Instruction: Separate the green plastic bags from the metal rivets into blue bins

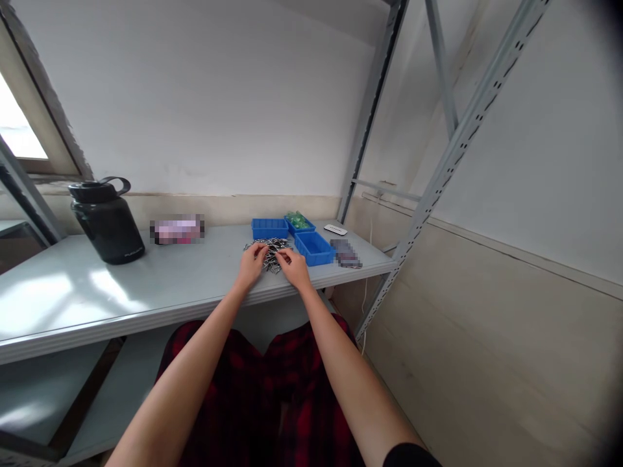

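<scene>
Our metallic pieces [272, 262] lie heaped on the worktop [204, 275] between left hand [252, 263] and right hand [294, 268] — likely for easy reach — but whether either grip (seen small) holds one, we cannot tell.

I find the left hand [252, 264] and right hand [294, 268] at a heap of slim metal pieces [272, 262] near the table's [185, 275] front edge. Behind, I record a ribbed blue bin [270, 229] and another containing green pieces [296, 219]; a third bin [320, 256] stands just beside the right hand. A black bottle [111, 227] stands toward the back-left corner.
</scene>
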A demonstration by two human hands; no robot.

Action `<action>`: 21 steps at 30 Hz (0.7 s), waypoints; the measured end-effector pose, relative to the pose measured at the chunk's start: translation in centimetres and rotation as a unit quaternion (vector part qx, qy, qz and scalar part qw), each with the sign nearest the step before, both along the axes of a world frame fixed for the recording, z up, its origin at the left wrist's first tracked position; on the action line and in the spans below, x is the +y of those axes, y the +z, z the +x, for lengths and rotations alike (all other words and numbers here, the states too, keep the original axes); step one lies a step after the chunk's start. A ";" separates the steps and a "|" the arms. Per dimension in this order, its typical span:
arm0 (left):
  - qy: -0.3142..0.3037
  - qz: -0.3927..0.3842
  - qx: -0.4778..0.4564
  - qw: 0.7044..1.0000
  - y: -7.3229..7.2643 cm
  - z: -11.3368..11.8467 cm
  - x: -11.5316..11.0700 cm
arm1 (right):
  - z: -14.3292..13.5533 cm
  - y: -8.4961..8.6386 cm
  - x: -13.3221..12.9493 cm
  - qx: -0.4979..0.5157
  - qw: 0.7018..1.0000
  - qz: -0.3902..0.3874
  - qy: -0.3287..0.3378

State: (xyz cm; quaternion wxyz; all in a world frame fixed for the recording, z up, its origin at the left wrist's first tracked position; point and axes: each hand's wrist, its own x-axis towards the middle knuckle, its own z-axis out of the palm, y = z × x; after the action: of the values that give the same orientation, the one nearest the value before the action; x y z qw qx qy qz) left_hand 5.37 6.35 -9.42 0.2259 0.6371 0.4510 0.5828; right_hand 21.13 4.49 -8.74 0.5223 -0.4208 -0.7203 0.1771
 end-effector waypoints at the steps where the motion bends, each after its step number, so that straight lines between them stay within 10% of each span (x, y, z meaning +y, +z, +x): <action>1: -0.001 0.001 0.004 1.000 0.0 0.0 0.0 | 0.0 0.0 0.0 -0.006 1.000 0.002 0.000; 21: -0.052 0.031 0.057 0.997 0.9 0.2 -1.2 | 0.1 0.1 0.0 0.001 1.000 -0.019 0.014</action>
State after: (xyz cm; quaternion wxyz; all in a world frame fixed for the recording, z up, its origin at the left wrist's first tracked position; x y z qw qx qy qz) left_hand 5.60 5.15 -8.55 0.2094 0.6987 0.4111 0.5468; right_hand 21.23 4.50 -8.64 0.5123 -0.4201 -0.7223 0.1981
